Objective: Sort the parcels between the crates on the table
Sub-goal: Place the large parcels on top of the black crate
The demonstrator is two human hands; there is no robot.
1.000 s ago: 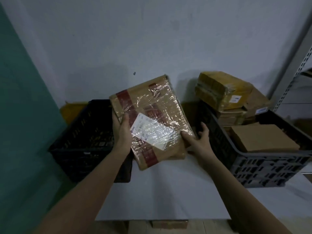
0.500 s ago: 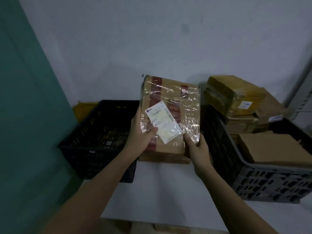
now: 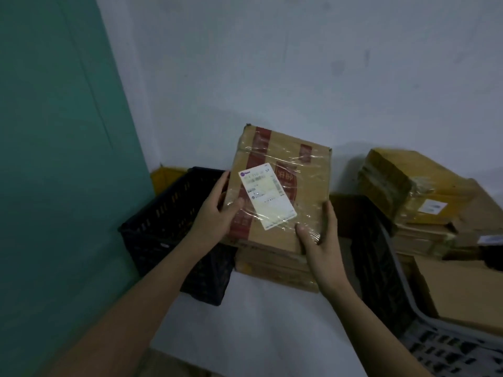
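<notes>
Both your hands grip one parcel, raised between the two crates: left hand on its left edge with the thumb by the white label, right hand clasping the near right corner. Under it another box lies on the table. Left crate is black; right crate holds stacked parcels.

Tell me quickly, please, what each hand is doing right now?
Left hand: shut on the taped parcel.
Right hand: shut on the same parcel.
</notes>
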